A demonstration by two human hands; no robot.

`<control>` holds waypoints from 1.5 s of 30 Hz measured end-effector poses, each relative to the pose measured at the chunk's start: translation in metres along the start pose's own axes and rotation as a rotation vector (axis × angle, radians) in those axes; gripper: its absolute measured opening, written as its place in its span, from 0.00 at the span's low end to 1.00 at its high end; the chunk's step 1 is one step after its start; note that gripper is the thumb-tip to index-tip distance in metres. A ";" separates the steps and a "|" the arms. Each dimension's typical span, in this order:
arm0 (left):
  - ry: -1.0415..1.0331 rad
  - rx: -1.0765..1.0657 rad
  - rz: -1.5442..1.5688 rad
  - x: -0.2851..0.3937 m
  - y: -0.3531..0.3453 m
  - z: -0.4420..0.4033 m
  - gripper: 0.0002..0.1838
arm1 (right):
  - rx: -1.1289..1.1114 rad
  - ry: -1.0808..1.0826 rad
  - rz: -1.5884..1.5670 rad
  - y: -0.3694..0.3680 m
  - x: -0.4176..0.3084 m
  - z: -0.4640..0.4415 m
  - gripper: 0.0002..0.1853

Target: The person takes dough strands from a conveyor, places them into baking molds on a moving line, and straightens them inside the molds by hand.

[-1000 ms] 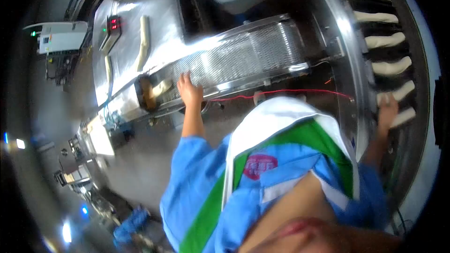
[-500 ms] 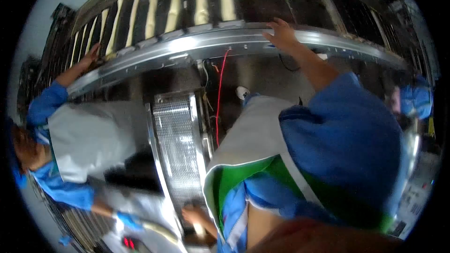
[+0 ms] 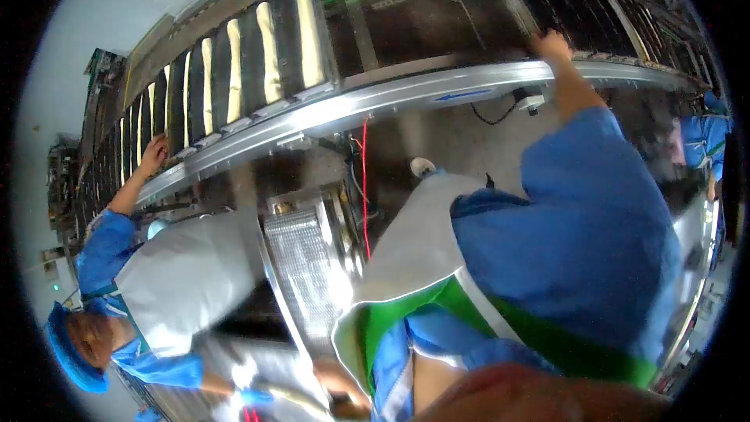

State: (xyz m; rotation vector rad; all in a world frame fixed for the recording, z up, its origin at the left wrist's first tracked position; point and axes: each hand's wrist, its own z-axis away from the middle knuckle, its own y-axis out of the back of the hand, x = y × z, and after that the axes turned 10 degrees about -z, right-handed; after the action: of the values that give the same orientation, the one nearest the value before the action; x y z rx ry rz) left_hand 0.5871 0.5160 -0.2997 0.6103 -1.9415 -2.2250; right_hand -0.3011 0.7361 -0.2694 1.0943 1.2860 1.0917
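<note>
My right hand reaches forward to the conveyor, its fingers curled over the near left corner of a black slotted tray. To the left, another black tray holds several long pale dough strips, each in its own groove. My left hand is low by my apron, beside the metal mesh belt. It is blurred and partly covered, so its fingers cannot be made out. Near it lies the end of a pale dough strip, which a co-worker's blue-gloved hand holds.
A shiny metal rail runs along the conveyor's near side. The co-worker in a white apron stands at left, one hand at the trays. A red cable hangs below the rail. Another person is at far right.
My right hand has moved right along the rail, from spread fingers to curled on the black tray. The dough-filled tray appears farther left. A pale piece at my left hand no longer shows.
</note>
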 end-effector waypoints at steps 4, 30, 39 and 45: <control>0.019 0.135 0.133 0.013 0.029 0.011 0.22 | -0.150 0.040 0.075 0.000 -0.009 0.010 0.41; -1.682 0.433 1.021 0.492 0.290 0.220 0.10 | -1.377 0.168 -2.147 0.068 -0.205 0.045 0.18; -1.927 0.114 0.801 0.619 0.188 0.259 0.18 | -0.651 0.394 -1.434 -0.024 -0.209 -0.046 0.18; -1.766 -0.024 0.371 0.608 0.129 0.220 0.19 | -0.606 0.482 -0.663 -0.068 -0.255 -0.038 0.39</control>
State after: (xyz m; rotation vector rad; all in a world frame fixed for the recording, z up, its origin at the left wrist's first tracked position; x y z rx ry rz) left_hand -0.0713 0.4830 -0.2852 -2.2077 -1.9110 -2.4654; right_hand -0.3380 0.4739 -0.2959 -0.0718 1.3968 1.1327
